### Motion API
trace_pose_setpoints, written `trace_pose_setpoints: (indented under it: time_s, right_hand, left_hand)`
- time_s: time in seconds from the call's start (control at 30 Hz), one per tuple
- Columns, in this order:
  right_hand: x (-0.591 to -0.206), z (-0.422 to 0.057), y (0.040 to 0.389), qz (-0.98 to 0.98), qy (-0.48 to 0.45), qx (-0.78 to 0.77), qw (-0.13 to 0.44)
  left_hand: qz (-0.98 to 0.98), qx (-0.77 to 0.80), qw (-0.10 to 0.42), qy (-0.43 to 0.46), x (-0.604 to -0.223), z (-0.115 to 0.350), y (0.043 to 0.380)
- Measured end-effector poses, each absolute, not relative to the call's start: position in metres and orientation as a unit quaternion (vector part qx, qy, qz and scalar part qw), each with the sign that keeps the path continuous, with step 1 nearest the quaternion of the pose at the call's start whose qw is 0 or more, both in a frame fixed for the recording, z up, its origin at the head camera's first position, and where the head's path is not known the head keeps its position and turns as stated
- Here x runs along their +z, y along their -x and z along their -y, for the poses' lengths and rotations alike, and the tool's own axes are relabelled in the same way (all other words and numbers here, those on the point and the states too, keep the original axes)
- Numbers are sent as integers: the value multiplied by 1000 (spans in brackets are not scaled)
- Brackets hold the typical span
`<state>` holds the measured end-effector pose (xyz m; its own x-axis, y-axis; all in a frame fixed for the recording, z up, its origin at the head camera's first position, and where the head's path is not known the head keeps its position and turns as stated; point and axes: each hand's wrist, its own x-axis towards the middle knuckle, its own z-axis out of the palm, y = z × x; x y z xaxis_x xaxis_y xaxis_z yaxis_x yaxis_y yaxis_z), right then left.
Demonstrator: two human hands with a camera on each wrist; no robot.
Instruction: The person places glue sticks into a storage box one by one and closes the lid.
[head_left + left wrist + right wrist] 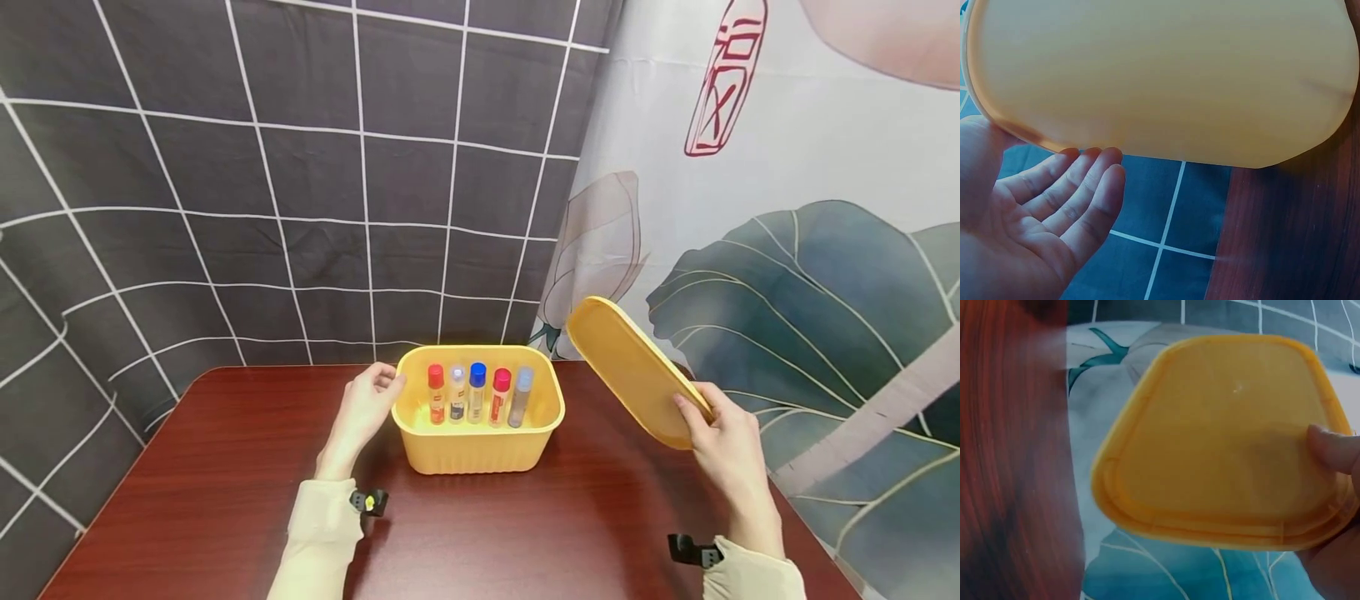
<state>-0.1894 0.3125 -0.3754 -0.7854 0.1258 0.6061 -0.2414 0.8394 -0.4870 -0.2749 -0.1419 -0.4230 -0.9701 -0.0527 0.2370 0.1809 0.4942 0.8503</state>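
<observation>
A yellow oblong bin [472, 450] stands on the table. Inside it, several slim capped tubes stand upright in a row, among them a red-capped tube [437, 396], a blue-capped tube [477, 393] and a grey tube [521, 400]. My left hand [367, 408] is at the bin's left rim. Its fingers look nearly straight in the left wrist view, with the tips at the edge of the yellow bin [1166, 81]. Off to the right, my right hand [723, 433] grips the yellow lid [630, 371] by its edge, raised and tilted, thumb on the ribbed underside [1216, 444].
The dark red wooden table [247, 467] spreads around the bin. Behind it hangs a dark cloth with white grid lines [315, 175]. A pale curtain with a lotus print [772, 308] borders the table's right side.
</observation>
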Motion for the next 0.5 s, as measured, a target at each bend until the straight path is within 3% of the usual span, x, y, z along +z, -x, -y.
trace_pose_setpoints:
  time_s: [0.5]
  right_hand:
    - [-371,-277,209,840,-208,226,447]
  left_hand:
    - [859,-500,107,39,-423,141,275]
